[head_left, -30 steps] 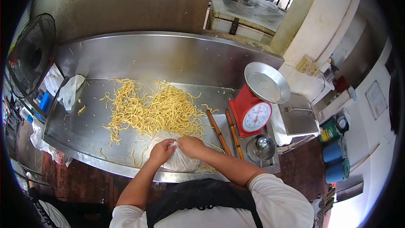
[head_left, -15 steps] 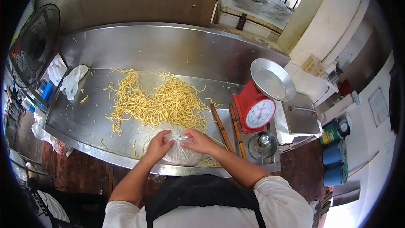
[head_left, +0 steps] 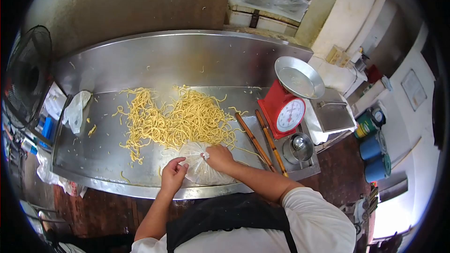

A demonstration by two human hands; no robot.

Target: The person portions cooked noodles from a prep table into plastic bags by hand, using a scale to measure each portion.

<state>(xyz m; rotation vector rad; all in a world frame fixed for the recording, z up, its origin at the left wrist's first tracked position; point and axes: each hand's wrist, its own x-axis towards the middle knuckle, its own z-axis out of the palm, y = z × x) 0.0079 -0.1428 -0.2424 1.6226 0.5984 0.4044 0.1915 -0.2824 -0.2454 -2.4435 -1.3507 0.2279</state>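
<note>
A filled clear plastic bag [head_left: 206, 173] rests at the steel table's front edge, its neck gathered at the top. My right hand [head_left: 219, 158] is closed on the gathered neck, its fingertips mostly hidden from above. Just left of the bag is my left hand [head_left: 174, 173], thumb and forefinger apart, with nothing seen between them. Beyond both hands a loose heap of yellow noodles [head_left: 183, 117] spreads over the steel surface.
Two long wooden sticks [head_left: 255, 140] lie right of the noodles. Beside them stand a red dial scale [head_left: 281, 112] with a metal pan and a steel bowl [head_left: 298, 147]. A white plastic bag [head_left: 77, 111] and a fan [head_left: 30, 75] are at the left.
My left hand has come off the bag's neck and moved slightly left and down. My right hand keeps hold of the neck. The whole view has shifted a little.
</note>
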